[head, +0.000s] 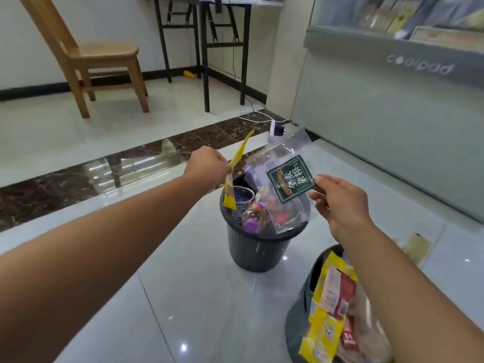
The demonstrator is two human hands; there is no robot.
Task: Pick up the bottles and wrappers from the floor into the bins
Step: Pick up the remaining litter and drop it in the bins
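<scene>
Left grip [207,163] is clamped on a long yellow wrapper [237,174], fingers curled round its middle, so the strip hangs tilted above the far left edge of the far bin [256,252]. This dark grey ribbed bin stands on the glossy white floor [183,284]. Inside it lie a clear plastic cup [242,197] on the left and a bottle [255,217] with a purple cap beside it, among other clear wrappers. Over the bin's right side hangs a clear wrapper with a green label [288,179]. Right grip [340,203] pinches that wrapper at its right edge between thumb and fingertips, the other fingers loosely spread. Near right, a second dark bin [301,310] holds yellow and red wrappers [330,305] that stick up above its rim. Far left stands a wooden chair [86,56], a black-legged worktop [204,35] to its right, and a grey cabinet [392,100] far right.
</scene>
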